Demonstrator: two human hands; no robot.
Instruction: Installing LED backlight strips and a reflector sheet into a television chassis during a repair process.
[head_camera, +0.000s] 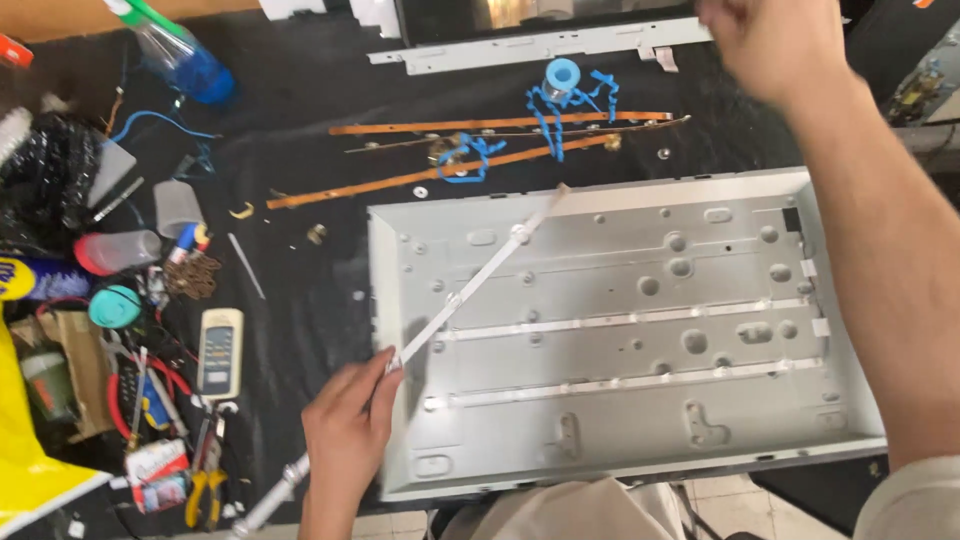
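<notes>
White narrow strip with small lenses (480, 275) runs diagonally from the top middle of the shallow grey metal back tray (850, 400) down past the tray's left rim, where the left hand (350, 425) pinches it between thumb and fingers, closed on its lower part. Inside the tray two more white strips (620, 320) lie flat, running side to side, one above the other. The right hand (770, 40) is raised above the far edge of the tray, blurred, fingers curled; I cannot tell whether it holds anything. On the black cloth beyond the tray lie long orange strips (450, 125) and tangled blue tape (560, 100). To the left stand a translucent plastic cup (178, 207), contents unclear, and a small remote control (220, 350).
</notes>
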